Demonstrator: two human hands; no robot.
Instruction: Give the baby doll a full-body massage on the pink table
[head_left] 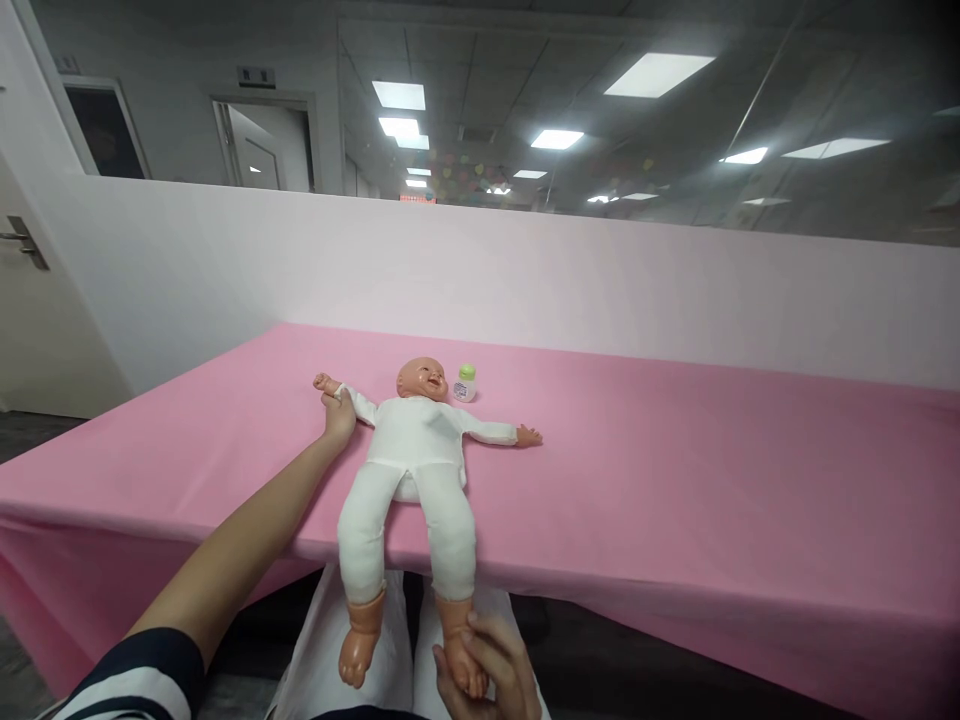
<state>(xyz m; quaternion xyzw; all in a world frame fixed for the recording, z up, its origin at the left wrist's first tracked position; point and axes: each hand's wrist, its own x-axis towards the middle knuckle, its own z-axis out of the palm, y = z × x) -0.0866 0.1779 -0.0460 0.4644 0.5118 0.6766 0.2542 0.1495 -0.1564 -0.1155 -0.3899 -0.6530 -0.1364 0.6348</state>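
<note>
Gripping a baby doll (409, 460) in two places, I am wrapping my left hand (339, 415) around the cuff at its right wrist and my right hand (487, 665) around its left foot, so both hands are closed on it. The doll is lying on its back on the tabletop (675, 470), which is covered by a pink cloth. Its arms are stretching out to the sides, and its legs are hanging over the near edge toward me. It is wearing a plain white onesie (409, 450), with no writing that I can make out. Its other foot (358, 645) is dangling free above my white trousers (315, 640).

A small bottle (465, 388) with a green cap is standing just beside the doll's head. Its label is showing bluish print, but the print is too small for me to read. My left arm is reaching across the cloth from a navy-and-white striped sleeve (135, 680).

Beyond the tabletop, a pale partition wall (525, 280) is rising to a glass panel that is reflecting ceiling lights (656, 75). A door handle (22, 243) is showing at far left. A small sign (256, 77) is sitting above a doorway, and a red sign (417, 198) is glowing in the distance, neither of them legible. Coloured heart shapes (457, 170) are dotting the far glass.
</note>
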